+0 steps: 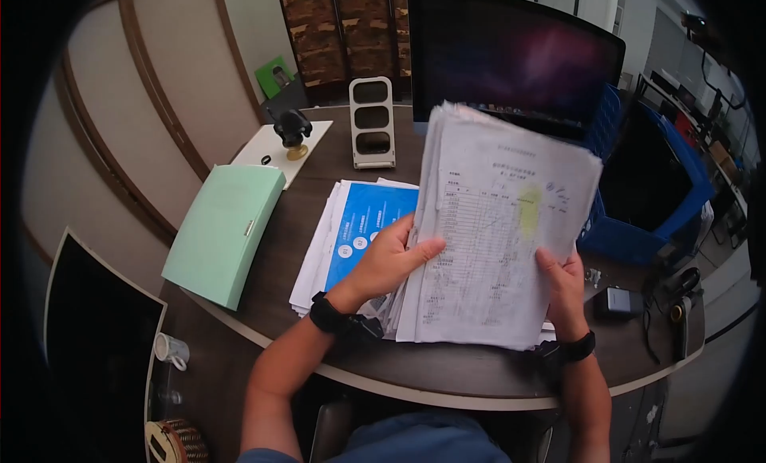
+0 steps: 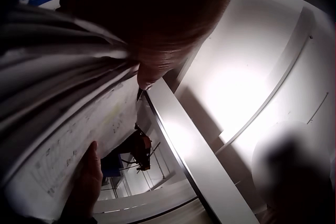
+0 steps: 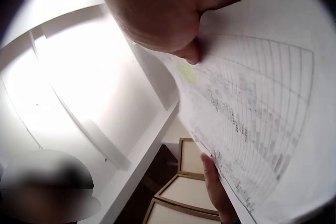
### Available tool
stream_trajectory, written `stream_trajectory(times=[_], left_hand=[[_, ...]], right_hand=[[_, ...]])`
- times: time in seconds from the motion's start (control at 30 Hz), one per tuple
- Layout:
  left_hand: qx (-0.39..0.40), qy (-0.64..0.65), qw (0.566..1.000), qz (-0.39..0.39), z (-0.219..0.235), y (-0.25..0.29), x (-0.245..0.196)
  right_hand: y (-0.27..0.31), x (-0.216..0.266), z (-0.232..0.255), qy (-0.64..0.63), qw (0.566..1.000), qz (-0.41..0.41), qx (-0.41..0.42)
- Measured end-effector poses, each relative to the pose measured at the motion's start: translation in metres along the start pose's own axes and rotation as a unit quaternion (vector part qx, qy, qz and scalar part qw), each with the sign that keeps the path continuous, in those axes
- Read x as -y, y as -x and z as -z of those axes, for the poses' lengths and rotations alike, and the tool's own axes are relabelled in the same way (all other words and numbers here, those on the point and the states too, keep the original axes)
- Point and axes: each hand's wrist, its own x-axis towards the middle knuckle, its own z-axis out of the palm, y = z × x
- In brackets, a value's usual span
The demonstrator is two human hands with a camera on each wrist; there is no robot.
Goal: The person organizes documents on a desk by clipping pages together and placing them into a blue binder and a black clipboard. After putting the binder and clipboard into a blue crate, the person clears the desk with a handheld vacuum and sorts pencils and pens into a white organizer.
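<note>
Both hands hold a thick stack of papers [image 1: 487, 248] up over the front of the desk. A printed table with a yellow highlighted patch and handwriting covers the top sheet. The left hand [image 1: 391, 260] grips the stack's left edge, thumb on the front page and fingers behind, hidden. At the right edge, the right hand [image 1: 562, 287] holds on with its thumb over the face. In the left wrist view the stack's layered sheets [image 2: 58, 87] fan apart slightly. The printed face [image 3: 247, 108] fills much of the right wrist view, under the right thumb. Behind the left hand lies a blue printed sheet [image 1: 363, 216] on other papers.
A mint green file box [image 1: 223, 232] stands at the left, near a white board [image 1: 311, 148] bearing a small black device. Behind are a beige three-slot holder [image 1: 373, 122] and a monitor [image 1: 511, 56]. A blue tray [image 1: 630, 232] and a dark small box [image 1: 616, 303] sit right.
</note>
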Motion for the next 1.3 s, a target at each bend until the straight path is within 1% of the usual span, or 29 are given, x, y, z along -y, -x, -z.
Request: stream_trajectory(times=[0.07,0.17,0.2,0.27,0.3,0.37,0.4,0.43,0.5,0.53,0.57,0.6,0.63,0.67,0.7,0.73,0.77,0.8,0.83,0.87,0.93,0.97,1.0,1.03,1.07,1.1,1.2,1.23,1.3], left_hand=[[0.007,-0.006,1.0,-0.026,-0.004,-0.005,-0.016],[0.024,-0.012,0.997,-0.072,-0.004,-0.014,-0.021],[0.029,-0.016,0.998,-0.06,-0.004,-0.017,-0.02],[0.032,-0.02,0.997,-0.06,-0.002,-0.02,-0.009],[0.036,-0.019,0.997,-0.063,-0.002,-0.021,-0.001],[0.007,-0.129,0.991,-0.032,-0.004,-0.022,0.011],[0.007,-0.099,0.995,-0.008,-0.007,-0.021,0.009],[0.015,-0.097,0.995,-0.007,-0.007,-0.018,0.009],[-0.01,-0.075,0.996,-0.037,-0.01,-0.018,0.011],[-0.01,-0.019,0.999,-0.041,-0.012,-0.019,0.01],[-0.01,0.036,0.998,-0.042,-0.01,-0.02,0.007],[-0.018,0.001,0.997,-0.073,-0.011,-0.021,0.003],[-0.033,-0.038,0.994,-0.102,-0.01,-0.02,-0.002],[-0.025,-0.035,0.994,-0.105,-0.006,-0.02,-0.008],[-0.052,-0.095,0.987,-0.121,-0.002,-0.019,-0.015],[-0.082,-0.156,0.975,-0.136,0.0,-0.017,-0.027],[-0.05,-0.307,0.922,-0.232,0.005,-0.018,-0.049],[-0.027,-0.332,0.921,-0.204,0.015,-0.018,-0.062],[-0.004,-0.356,0.918,-0.174,0.021,-0.017,-0.073],[0.031,-0.355,0.912,-0.205,0.018,-0.018,-0.085],[0.063,-0.381,0.899,-0.204,0.009,-0.019,-0.103],[0.092,-0.406,0.887,-0.201,0.005,-0.019,-0.107],[0.109,-0.433,0.864,-0.232,0.001,-0.022,-0.105],[0.131,-0.475,0.842,-0.22,-0.007,-0.021,-0.108],[0.14,-0.484,0.83,-0.239,-0.014,-0.022,-0.106],[0.149,-0.493,0.817,-0.258,-0.018,-0.022,-0.103],[0.155,-0.502,0.81,-0.261,-0.022,-0.024,-0.105],[0.156,-0.504,0.809,-0.26,-0.021,-0.025,-0.106],[0.01,-0.45,0.862,-0.234,-0.011,-0.024,-0.111]], right_hand=[[-0.004,0.018,0.006,0.013,0.996,0.086,0.027],[-0.006,0.041,0.012,0.098,0.985,0.138,0.022],[-0.003,0.043,0.014,0.102,0.985,0.141,0.018],[0.001,0.043,0.019,0.176,0.984,0.04,-0.002],[0.002,0.037,0.019,0.177,0.983,0.043,-0.005],[0.004,0.02,0.014,0.166,0.977,0.122,0.064],[0.006,0.023,0.014,0.226,0.963,0.122,0.086],[0.007,0.021,0.015,0.228,0.963,0.121,0.078],[0.007,0.014,0.027,0.359,0.919,0.108,0.122],[0.002,0.007,0.035,0.043,0.993,-0.016,0.111],[-0.007,0.003,0.035,-0.286,0.946,-0.12,0.092],[-0.006,0.02,0.019,0.029,0.989,0.105,0.1],[0.0,0.037,-0.002,0.341,0.885,0.302,0.097],[0.004,0.044,-0.015,0.222,0.949,0.214,0.062],[0.004,0.046,-0.012,0.224,0.949,0.217,0.056],[0.006,0.047,-0.007,0.184,0.96,0.191,0.086],[0.007,0.049,0.0,0.143,0.969,0.165,0.116],[0.008,0.063,0.013,0.161,0.976,0.103,0.103],[0.01,0.079,0.005,0.055,0.979,0.174,0.092],[0.01,0.088,0.009,0.092,0.972,0.193,0.099],[0.011,0.105,0.017,0.184,0.951,0.218,0.124],[0.015,0.111,0.014,0.214,0.95,0.181,0.136],[0.016,0.114,0.011,0.278,0.929,0.187,0.154],[0.016,0.116,0.009,0.342,0.904,0.192,0.171],[0.018,0.114,0.007,0.389,0.877,0.206,0.194],[0.021,0.115,0.001,0.398,0.865,0.193,0.235],[0.025,0.1,0.007,0.405,0.86,0.202,0.238],[0.026,0.097,0.014,0.392,0.869,0.211,0.217],[0.023,0.088,0.033,0.335,0.897,0.223,0.184]])
